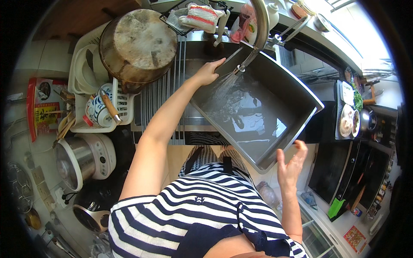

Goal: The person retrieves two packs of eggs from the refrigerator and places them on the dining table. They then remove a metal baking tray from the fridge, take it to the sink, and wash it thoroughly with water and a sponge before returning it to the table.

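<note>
A deep grey rectangular bin (297,87) sits tilted over the sink (195,111), its near corner jutting past the counter edge toward my body. Water sprays into it from the pull-down head of a metal faucet (261,25), and a shallow pool on its floor reflects light. My left hand (208,72) grips the bin's left rim, index finger stretched along it. Beside the near right corner, my right hand (292,164) is raised with thumb and fingers apart, holding nothing; whether it touches the rim is unclear.
An upturned stained pot (138,45) rests left of the sink beside a white dish rack (124,113) with bowls and a wooden-handled knife (109,106). A roll-up drying rack (161,100) spans the sink's left side. At right stands a tray of food (338,129).
</note>
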Demonstrator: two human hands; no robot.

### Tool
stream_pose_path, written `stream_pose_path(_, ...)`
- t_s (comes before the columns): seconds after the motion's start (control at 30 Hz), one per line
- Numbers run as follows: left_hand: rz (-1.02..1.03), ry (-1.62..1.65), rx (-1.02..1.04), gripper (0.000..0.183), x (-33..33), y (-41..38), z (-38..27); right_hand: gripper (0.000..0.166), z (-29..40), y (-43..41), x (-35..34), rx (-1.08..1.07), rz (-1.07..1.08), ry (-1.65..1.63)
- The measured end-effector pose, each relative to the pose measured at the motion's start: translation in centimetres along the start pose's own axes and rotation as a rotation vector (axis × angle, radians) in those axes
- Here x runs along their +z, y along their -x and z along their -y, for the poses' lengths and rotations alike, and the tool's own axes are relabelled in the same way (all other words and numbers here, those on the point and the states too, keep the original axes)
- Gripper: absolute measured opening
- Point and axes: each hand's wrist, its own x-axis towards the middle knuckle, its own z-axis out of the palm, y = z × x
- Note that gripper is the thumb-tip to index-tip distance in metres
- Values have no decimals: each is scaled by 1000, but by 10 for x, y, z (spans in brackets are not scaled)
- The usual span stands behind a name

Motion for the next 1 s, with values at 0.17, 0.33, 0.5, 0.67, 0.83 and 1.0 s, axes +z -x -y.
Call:
stream_pose_path(0.17, -22, -16, 42, 70, -2, -2, 0, 42, -60, -53, -12, -661, 254, 379)
stream_pose_path(0.33, -87, -116, -80, 63, -2, 6, 1, 34, -58, -108, -11, -864, 635, 264)
stream_pose_path(0.5, -146, -140, -526, 51, -21, 67, -31, 26, -66, -100, 0, -941, 660, 161)
stream_pose_path(0.67, -515, 439, -763, 47, 7, 101, 1, 24, -32, -100, 0, -837, 563, -65)
stream_pose_path(0.83, -419, 748, -709, 45, 25, 82, 28, 37, 10, -109, -22, -760, 464, -179)
stream_pose_path(1.0, -323, 949, -578, 42, 33, 75, 35, 34, 57, -90, -49, -803, 449, -94)
